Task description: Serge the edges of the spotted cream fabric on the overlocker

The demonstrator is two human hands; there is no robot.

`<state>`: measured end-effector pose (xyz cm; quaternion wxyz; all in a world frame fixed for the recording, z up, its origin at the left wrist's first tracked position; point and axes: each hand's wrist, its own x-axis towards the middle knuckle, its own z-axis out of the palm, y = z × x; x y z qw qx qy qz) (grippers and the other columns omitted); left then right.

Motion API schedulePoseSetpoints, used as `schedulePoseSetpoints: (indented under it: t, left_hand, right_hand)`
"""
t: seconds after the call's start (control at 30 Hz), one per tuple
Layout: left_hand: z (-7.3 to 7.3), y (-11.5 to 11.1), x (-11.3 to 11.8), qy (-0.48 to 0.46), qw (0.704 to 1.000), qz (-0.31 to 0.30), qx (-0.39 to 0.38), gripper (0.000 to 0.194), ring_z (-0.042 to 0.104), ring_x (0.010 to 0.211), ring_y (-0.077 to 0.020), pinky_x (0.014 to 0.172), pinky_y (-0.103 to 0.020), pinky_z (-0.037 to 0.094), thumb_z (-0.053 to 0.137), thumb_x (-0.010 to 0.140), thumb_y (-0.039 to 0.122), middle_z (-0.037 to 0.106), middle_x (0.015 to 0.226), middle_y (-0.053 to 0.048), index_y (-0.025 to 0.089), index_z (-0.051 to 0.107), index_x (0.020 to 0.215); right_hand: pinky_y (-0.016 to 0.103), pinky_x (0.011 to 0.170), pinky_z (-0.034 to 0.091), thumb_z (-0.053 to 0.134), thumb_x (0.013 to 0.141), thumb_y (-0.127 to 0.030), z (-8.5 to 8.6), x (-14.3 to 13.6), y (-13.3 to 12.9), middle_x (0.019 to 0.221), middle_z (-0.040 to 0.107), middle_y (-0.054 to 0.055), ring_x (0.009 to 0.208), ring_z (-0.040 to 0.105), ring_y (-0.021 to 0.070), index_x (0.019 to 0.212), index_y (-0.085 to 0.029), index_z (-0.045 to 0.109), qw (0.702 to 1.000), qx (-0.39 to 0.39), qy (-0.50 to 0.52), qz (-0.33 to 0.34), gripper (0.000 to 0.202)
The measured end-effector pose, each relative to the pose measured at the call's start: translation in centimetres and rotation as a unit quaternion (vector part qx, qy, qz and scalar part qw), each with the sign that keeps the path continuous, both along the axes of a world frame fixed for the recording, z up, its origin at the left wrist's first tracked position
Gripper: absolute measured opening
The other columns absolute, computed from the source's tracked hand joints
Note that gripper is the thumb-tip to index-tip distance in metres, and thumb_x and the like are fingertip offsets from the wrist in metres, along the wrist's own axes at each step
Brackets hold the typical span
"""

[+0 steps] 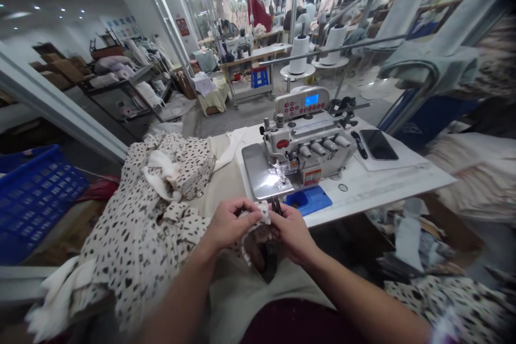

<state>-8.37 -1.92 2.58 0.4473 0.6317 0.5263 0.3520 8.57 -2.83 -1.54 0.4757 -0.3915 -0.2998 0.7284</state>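
Observation:
My left hand (231, 226) pinches the edge of a white cloth piece with dark spots (264, 214) between thumb and fingers. Close on its right, my right hand (292, 230) is closed at the same edge, its fingertips on the cloth. A slim dark thing (276, 205) sticks up by the right fingertips; its kind is too blurred to tell. Both hands are just in front of an overlock sewing machine (310, 145), whose lit metal plate (262, 174) lies beyond them. Part of the cloth hangs down below the hands.
Spotted garments (137, 215) are heaped on the left. A blue tray (308, 200) sits at the table's front edge. On the right of the tabletop lie a phone (379, 144) and a black marker (359, 145). A blue basket (40, 199) stands far left; thread cones (298, 56) stand behind.

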Motion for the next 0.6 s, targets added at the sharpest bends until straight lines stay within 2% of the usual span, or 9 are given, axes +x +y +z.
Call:
schedulePoseSetpoints:
  t: [0.13, 0.23, 0.43, 0.5, 0.6]
  left_hand:
    - [-0.7, 0.2, 1.0, 0.014, 0.998, 0.066, 0.019, 0.027, 0.061, 0.07, -0.0134, 0.065, -0.023, 0.048, 0.076, 0.078, 0.041, 0.068, 0.079, -0.001, 0.018, 0.071, 0.091]
    - [-0.4, 0.3, 1.6, 0.037, 0.995, 0.078, 0.045, 0.027, 0.061, 0.072, -0.014, 0.066, -0.023, 0.048, 0.076, 0.078, 0.041, 0.069, 0.081, -0.001, 0.019, 0.071, 0.091]
    - [0.5, 0.8, 2.5, 0.087, 0.991, 0.047, 0.09, 0.016, 0.064, 0.079, -0.016, 0.074, -0.026, 0.049, 0.074, 0.079, 0.035, 0.072, 0.085, -0.002, 0.02, 0.072, 0.085]
    - [0.6, 1.0, 2.5, 0.085, 0.991, 0.035, 0.095, 0.017, 0.063, 0.083, -0.0161, 0.075, -0.026, 0.049, 0.074, 0.08, 0.033, 0.072, 0.091, -0.002, 0.021, 0.072, 0.091]
    - [0.7, 1.4, 2.3, 0.094, 0.993, 0.002, 0.069, 0.032, 0.061, 0.081, -0.0148, 0.072, -0.025, 0.048, 0.072, 0.082, 0.034, 0.071, 0.1, -0.003, 0.023, 0.069, 0.111]
  right_hand:
    - [0.021, 0.045, 0.03, 0.074, 0.074, -0.047, 0.3, 0.7, 0.2, 0.056, 0.051, -0.006, 0.048, 0.036, 0.0082, 0.083, -0.017, 0.066, 0.997, 0.051, -0.047, -0.012, 0.033]
    - [0.022, 0.052, 0.039, 0.071, 0.077, -0.051, 0.5, 1.2, 0.4, 0.066, 0.061, -0.001, 0.057, 0.048, 0.0123, 0.083, -0.016, 0.068, 0.989, 0.099, -0.104, -0.02, 0.036]
    - [0.024, 0.061, 0.044, 0.066, 0.082, -0.041, 0.5, 2.1, 0.8, 0.073, 0.064, 0.001, 0.067, 0.053, 0.015, 0.078, -0.016, 0.068, 0.975, 0.162, -0.148, -0.036, 0.025]
    - [0.024, 0.063, 0.044, 0.065, 0.083, -0.037, 0.6, 2.4, 0.9, 0.075, 0.065, 0.002, 0.069, 0.054, 0.0154, 0.08, -0.016, 0.07, 0.97, 0.182, -0.155, -0.031, 0.022]
    - [0.025, 0.064, 0.045, 0.064, 0.084, -0.037, 1.1, 3.0, 1.1, 0.076, 0.067, 0.002, 0.069, 0.055, 0.0156, 0.082, -0.016, 0.072, 0.964, 0.212, -0.162, -0.013, 0.023]
